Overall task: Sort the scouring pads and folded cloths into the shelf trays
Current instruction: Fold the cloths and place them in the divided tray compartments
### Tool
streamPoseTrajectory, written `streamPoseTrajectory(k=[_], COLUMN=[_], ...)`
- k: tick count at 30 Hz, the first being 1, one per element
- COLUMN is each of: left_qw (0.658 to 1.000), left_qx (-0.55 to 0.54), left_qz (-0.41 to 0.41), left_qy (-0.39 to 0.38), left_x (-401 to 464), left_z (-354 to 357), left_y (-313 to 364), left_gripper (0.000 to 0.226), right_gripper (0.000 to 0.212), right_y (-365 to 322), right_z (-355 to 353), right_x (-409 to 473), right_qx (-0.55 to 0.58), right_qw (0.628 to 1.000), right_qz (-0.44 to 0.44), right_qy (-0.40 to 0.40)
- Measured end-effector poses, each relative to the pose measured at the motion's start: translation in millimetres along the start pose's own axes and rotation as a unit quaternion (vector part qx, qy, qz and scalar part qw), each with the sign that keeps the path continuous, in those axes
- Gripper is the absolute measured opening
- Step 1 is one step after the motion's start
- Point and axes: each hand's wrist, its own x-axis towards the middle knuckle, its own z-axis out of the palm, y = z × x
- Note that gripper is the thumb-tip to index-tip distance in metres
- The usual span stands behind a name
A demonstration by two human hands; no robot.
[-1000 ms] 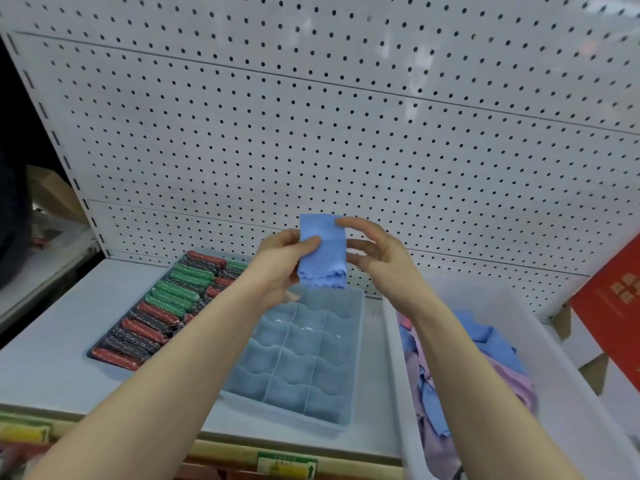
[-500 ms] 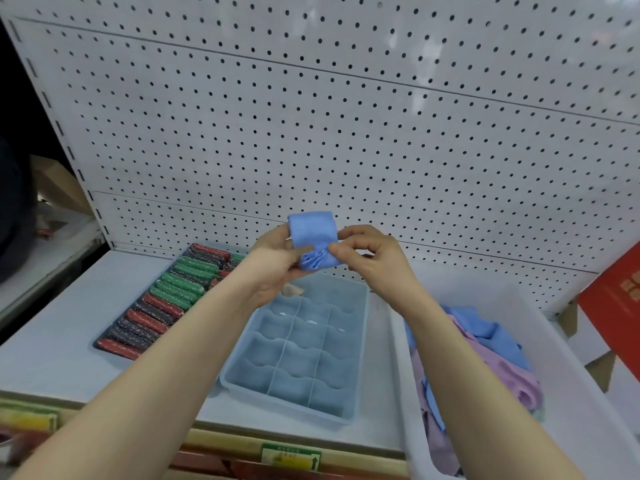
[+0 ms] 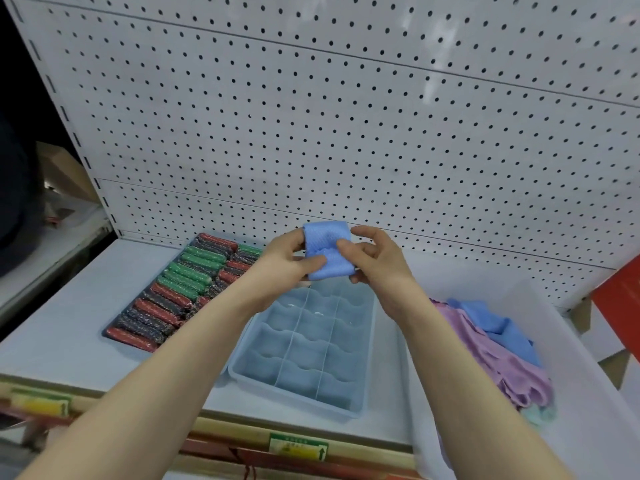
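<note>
Folding step in hand: left hand [image 3: 287,261] and right hand [image 3: 372,258] both pinch blue cloth [image 3: 327,251] in the air above the empty divided tray [image 3: 367,358] (scouring pads [image 3: 173,292] already trayed left); next, likely tuck it into one compartment.

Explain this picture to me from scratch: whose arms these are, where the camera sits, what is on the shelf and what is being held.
There is no machine here. A camera worn on a person's head looks forward and down, so the two bare arms are the wearer's own. The left hand and right hand together hold a folded blue cloth above a pale blue divided tray, whose visible compartments look empty. To its left, a dark tray is packed with red, green and dark scouring pads. On the right, a white bin holds loose blue and purple cloths. All of this sits on a shelf backed by a white pegboard.
</note>
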Motion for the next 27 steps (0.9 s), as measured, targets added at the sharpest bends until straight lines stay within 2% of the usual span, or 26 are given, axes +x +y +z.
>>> streamPoseTrajectory(k=[2, 4, 6, 9, 12, 14, 16, 18, 21, 23, 25, 27], left_qw=[1.0, 0.999, 0.999, 0.999, 1.0, 1.0, 0.997, 0.986, 0.95, 0.912, 0.869, 0.825], left_qx=[-0.019, -0.033, -0.039, -0.045, -0.012, 0.011, 0.076, 0.163, 0.296, 0.389, 0.47, 0.538], left_qz=[0.016, 0.028, 0.022, -0.008, -0.013, -0.014, -0.002, 0.029, 0.102, 0.128, 0.142, 0.149], left_qy=[0.008, 0.018, 0.022, 0.026, 0.012, -0.007, -0.02, -0.023, -0.019, -0.03, -0.061, -0.093], left_x=[0.5, 0.9, 2.9, 5.8, 6.3, 9.2, 14.8, 22.0, 40.0, 61.5, 87.1, 110.7], left_z=[-4.9, -8.9, -11.2, -13.4, -18.2, -22.2, -26.6, -31.7, -44.9, -51.8, -53.2, -52.8], left_y=[-6.0, -12.3, -20.8, -36.0, -51.1, -61.6, -72.7, -85.6, -101.2, -110.3, -118.6, -127.0], left_gripper=[0.037, 0.028, 0.02, 0.031, 0.037, 0.038, 0.035, 0.033, 0.035, 0.039, 0.047, 0.053], right_gripper=[0.032, 0.026, 0.025, 0.039, 0.025, 0.02, 0.022, 0.016, 0.012, 0.012, 0.016, 0.018], right_y=[4.7, 11.6, 17.5, 25.3, 34.7, 44.9, 55.5, 65.8, 84.1, 95.1, 102.8, 110.6], right_z=[-6.7, -8.7, -3.5, 2.1, 3.4, 4.2, 5.8, 6.1, 1.1, 2.0, 7.2, 16.4], right_x=[-0.9, -1.5, -2.0, -2.8, 0.2, 4.2, 8.4, 13.1, 27.7, 38.4, 48.2, 59.3], right_qx=[0.036, 0.059, 0.076, 0.081, 0.072, 0.022, -0.042, -0.053, -0.076, -0.156, -0.271, -0.34], right_qw=[0.995, 0.991, 0.992, 0.991, 0.989, 0.986, 0.978, 0.977, 0.975, 0.964, 0.942, 0.923], right_qz=[0.025, 0.013, 0.004, 0.015, 0.07, 0.116, 0.161, 0.194, 0.194, 0.158, 0.117, 0.084], right_qy=[-0.087, -0.118, -0.104, -0.105, -0.107, -0.114, -0.126, -0.073, 0.078, 0.143, 0.159, 0.16])
